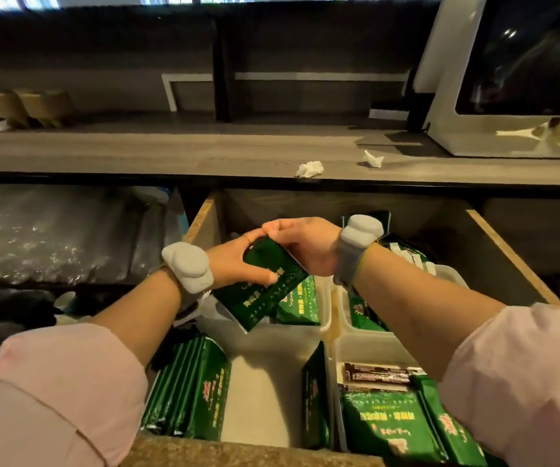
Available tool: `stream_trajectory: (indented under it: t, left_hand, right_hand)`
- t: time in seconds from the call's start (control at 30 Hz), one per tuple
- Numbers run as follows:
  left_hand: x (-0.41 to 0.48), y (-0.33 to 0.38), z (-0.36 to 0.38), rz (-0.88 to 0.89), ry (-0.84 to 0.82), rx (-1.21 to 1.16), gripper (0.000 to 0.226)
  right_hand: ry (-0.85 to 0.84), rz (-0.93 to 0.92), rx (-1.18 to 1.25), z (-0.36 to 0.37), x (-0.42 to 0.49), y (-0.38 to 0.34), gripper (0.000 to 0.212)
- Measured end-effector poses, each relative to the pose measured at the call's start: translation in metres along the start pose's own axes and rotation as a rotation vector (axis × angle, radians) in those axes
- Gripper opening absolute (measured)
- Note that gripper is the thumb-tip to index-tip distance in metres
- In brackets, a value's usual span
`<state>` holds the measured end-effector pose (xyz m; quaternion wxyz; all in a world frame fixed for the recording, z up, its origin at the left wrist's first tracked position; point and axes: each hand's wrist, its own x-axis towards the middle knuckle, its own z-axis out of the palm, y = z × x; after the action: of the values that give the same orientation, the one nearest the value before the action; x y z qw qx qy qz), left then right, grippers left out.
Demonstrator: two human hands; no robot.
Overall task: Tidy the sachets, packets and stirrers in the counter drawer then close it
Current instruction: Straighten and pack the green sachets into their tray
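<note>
The left hand [238, 261] grips the green packet [265, 291] round its far-left long edge, thumb laid across the printed face. The right hand [302, 246] pinches the far-right short end, probably to square the packet up before setting it down. It is held over the clear tub [326, 298] in the open drawer [204, 220], just above other packets [300, 306]; its long axis slants from far right to near left, face up, the near-left end dipping toward the tub.
</note>
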<state>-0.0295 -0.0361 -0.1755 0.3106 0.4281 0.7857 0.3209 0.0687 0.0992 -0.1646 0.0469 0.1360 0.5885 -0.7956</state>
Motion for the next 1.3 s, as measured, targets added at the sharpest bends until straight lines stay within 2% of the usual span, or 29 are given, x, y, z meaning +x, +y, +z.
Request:
stream_trajectory:
  t: [0.07, 0.13, 0.17, 0.2, 0.27, 0.3, 0.4, 0.5, 0.6, 0.77, 0.87, 0.97, 1.13, 1.3]
  left_hand:
    - [-0.004, 0.0, 0.001, -0.064, 0.031, -0.016, 0.083]
    - [-0.006, 0.0, 0.0, -0.118, 0.062, 0.021, 0.063]
    - [-0.008, 0.0, -0.001, -0.143, 0.09, 0.058, 0.053]
    - [-0.008, -0.001, 0.0, -0.177, 0.135, 0.076, 0.046]
    - [-0.009, -0.01, -0.002, -0.261, 0.248, 0.043, 0.039]
    - [-0.009, -0.013, -0.001, -0.299, 0.291, -0.004, 0.039]
    - [-0.008, -0.023, 0.001, -0.345, 0.356, -0.284, 0.044]
    - [-0.007, -0.022, 0.001, -0.362, 0.411, -0.312, 0.032]
    - [-0.005, -0.025, 0.0, -0.357, 0.438, -0.399, 0.044]
    - [-0.005, -0.028, -0.008, -0.385, 0.548, -0.414, 0.056]
    - [-0.005, -0.029, -0.012, -0.376, 0.617, -0.392, 0.062]
    - [-0.004, -0.031, -0.009, -0.365, 0.584, -0.375, 0.065]
    - [-0.003, -0.03, -0.009, -0.396, 0.593, -0.334, 0.065]
    - [-0.002, -0.032, -0.007, -0.397, 0.565, -0.363, 0.065]
  right_hand:
    - [0.133, -0.053, -0.008, 0.01, -0.001, 0.001, 0.027]
    - [0.325, -0.045, -0.162, 0.012, 0.003, 0.003, 0.021]
    - [0.413, -0.019, -0.347, 0.01, 0.006, 0.005, 0.018]
    - [0.461, 0.045, -0.643, 0.002, 0.008, 0.009, 0.019]
    - [0.482, 0.18, -1.172, -0.009, 0.014, 0.018, 0.032]
    - [0.475, 0.24, -1.283, -0.01, 0.012, 0.025, 0.036]
    - [0.457, 0.322, -1.278, -0.012, 0.019, 0.05, 0.04]
    - [0.556, 0.296, -1.267, -0.02, 0.041, 0.068, 0.04]
    - [0.564, 0.32, -1.245, -0.032, 0.051, 0.07, 0.048]
    - [0.516, 0.078, -1.155, -0.022, 0.04, 0.041, 0.069]
    - [0.335, 0.056, -1.214, -0.004, 0.045, 0.033, 0.05]
    - [0.224, 0.143, -1.402, 0.006, 0.062, 0.043, 0.05]
    - [0.25, 0.175, -1.405, 0.01, 0.077, 0.064, 0.043]
    - [0.332, 0.103, -1.384, 0.004, 0.076, 0.072, 0.046]
